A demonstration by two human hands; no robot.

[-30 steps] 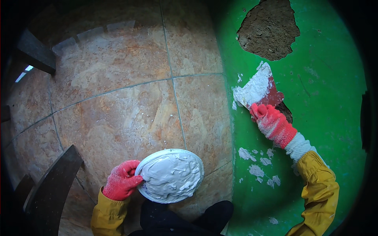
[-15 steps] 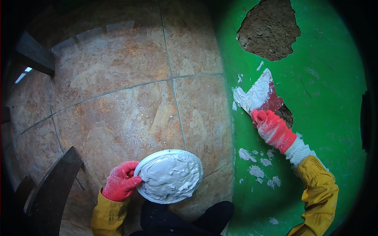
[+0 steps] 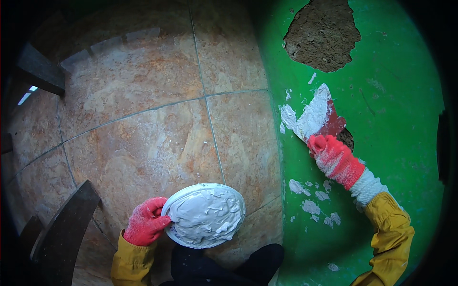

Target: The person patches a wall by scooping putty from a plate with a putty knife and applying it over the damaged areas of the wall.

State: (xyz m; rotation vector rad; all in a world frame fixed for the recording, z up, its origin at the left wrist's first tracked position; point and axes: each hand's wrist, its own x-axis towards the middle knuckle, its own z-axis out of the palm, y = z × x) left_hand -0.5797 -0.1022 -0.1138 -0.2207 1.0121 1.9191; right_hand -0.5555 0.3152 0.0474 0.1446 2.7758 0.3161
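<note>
My left hand [image 3: 145, 222], in a red-coated glove dusted white, pinches the left rim of a round white tub [image 3: 177, 194]. Thick white putty [image 3: 206, 214] with a ridged surface fills the tub. At the green wall [image 3: 391, 157], my right hand [image 3: 336, 161], gloved alike, is wrapped around a putty knife [image 3: 332, 125]. White putty coats much of the knife's broad blade, and a reddish part shows at its right side. The blade lies against or very close to the wall. A small bare patch [image 3: 347, 138] in the paint is partly hidden behind the knife and hand.
A larger hole of bare brown material [image 3: 324, 35] opens in the wall farther up. White smears [image 3: 311, 207] dot the paint below my right hand. Brown floor tiles [image 3: 143, 133] spread to the left, where dark furniture legs [image 3: 67, 224] stand. My dark-clothed legs [image 3: 205, 267] are at the bottom.
My right hand and the putty knife have shifted very slightly to the right against the wall patches. The left hand still holds the tub, nearly unmoved.
</note>
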